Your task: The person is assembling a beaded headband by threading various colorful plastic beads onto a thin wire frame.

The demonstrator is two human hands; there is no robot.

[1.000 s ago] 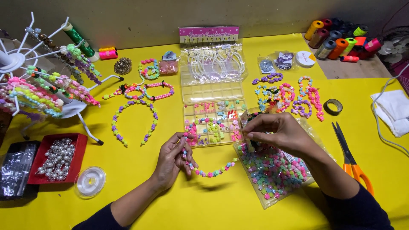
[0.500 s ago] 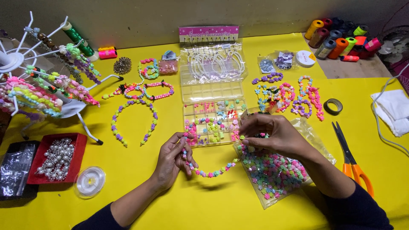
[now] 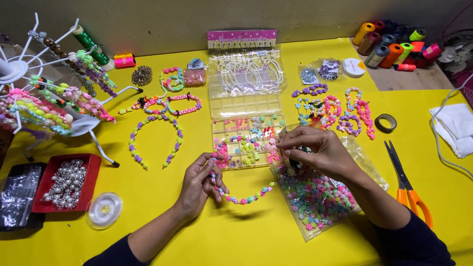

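two hands work: left hand (image 3: 197, 184) pinches a bead strand (image 3: 246, 197), right hand (image 3: 320, 152) pinches above a clear bead bag (image 3: 320, 207).

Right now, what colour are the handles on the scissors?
Orange. The scissors lie on the yellow table, seen in the head view.

A bright yellow surface (image 3: 162, 231) is filling nearly the whole view, lying flat and smooth under even overhead light that is casting only short, soft shadows. At twelve o'clock a drab olive-grey wall (image 3: 197, 17) is running along its far edge, scuffed and unadorned. At two o'clock the yellow covering is ending, and a strip of brown board (image 3: 409, 79) is showing beyond it. At three o'clock a dim corner is holding what is appearing to be a wire fan guard (image 3: 456, 49), partly cut off.
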